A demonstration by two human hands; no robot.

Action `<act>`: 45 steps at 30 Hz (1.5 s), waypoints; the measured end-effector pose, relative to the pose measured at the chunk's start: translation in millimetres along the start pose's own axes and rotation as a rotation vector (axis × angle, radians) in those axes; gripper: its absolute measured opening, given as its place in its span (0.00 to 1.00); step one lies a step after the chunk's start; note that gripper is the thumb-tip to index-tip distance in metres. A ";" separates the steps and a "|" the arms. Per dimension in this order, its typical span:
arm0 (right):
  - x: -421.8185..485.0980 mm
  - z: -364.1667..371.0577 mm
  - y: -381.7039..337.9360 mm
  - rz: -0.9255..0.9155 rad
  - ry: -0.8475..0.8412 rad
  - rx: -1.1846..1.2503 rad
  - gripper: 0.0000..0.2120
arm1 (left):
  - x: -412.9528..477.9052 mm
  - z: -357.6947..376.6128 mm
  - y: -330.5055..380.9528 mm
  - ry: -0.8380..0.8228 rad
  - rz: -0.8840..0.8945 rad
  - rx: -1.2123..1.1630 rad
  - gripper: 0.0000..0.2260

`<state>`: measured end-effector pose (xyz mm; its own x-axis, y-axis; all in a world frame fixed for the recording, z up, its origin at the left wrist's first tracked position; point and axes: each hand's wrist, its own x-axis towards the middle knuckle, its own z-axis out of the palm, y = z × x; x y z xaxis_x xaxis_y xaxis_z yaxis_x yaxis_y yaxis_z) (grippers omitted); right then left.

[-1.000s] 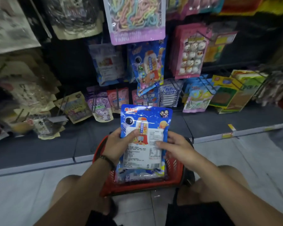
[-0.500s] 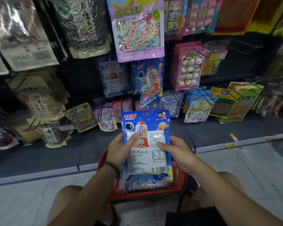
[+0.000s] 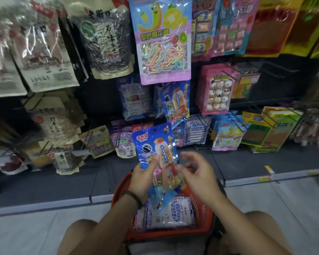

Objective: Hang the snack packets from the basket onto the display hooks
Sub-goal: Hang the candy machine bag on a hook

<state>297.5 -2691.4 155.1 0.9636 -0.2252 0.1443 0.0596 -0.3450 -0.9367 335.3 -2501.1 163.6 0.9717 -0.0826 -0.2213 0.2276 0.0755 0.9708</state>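
My left hand (image 3: 143,178) grips a blue snack packet (image 3: 156,144) with an astronaut and a gumball machine printed on it, front side facing me, held upright above the red basket (image 3: 203,210). My right hand (image 3: 197,172) hovers just right of the packet with fingers loosely spread, blurred, holding nothing. Inside the basket lie more packets (image 3: 175,214), white and blue. A matching blue packet (image 3: 175,102) hangs on a display hook straight above.
Hooks on the dark display wall carry many packets: a pink candy bag (image 3: 163,45), seed bags (image 3: 107,41) at left, a pink snowman pack (image 3: 218,89) at right. Low hooks hold small packs (image 3: 195,131). My knees flank the basket on the tiled floor (image 3: 26,234).
The packet has been turned from its back label to its printed front and lifted higher. My right hand has let go of it. The view has tilted upward.
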 end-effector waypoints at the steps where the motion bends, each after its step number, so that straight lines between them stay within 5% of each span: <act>1: 6.3 -6.4 1.7 0.036 0.059 0.007 0.22 | 0.0 -4.6 4.1 -0.031 -0.022 -0.004 0.23; 8: 30.9 -15.4 9.2 0.253 -0.145 0.529 0.15 | 3.9 -13.7 15.2 -0.172 0.020 0.013 0.09; 10: 32.3 -14.2 12.8 0.242 -0.123 0.535 0.11 | 6.1 -12.6 15.3 -0.101 0.071 0.036 0.16; 14: 36.1 -10.4 15.4 0.248 -0.075 0.532 0.11 | 14.9 -7.1 8.4 0.007 0.104 -0.022 0.09; 28: 71.9 -24.0 19.8 0.143 0.002 0.389 0.08 | 60.9 18.3 18.4 -0.009 0.019 -0.050 0.09; 45: 230.3 -25.6 26.3 -0.088 0.256 0.362 0.07 | 197.2 81.4 65.6 0.140 0.287 -0.061 0.13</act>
<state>514.3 -2775.7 171.8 0.8580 -0.4432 0.2596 0.2693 -0.0423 -0.9621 536.7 -2593.3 191.1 0.9950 0.0882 0.0463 -0.0580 0.1355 0.9891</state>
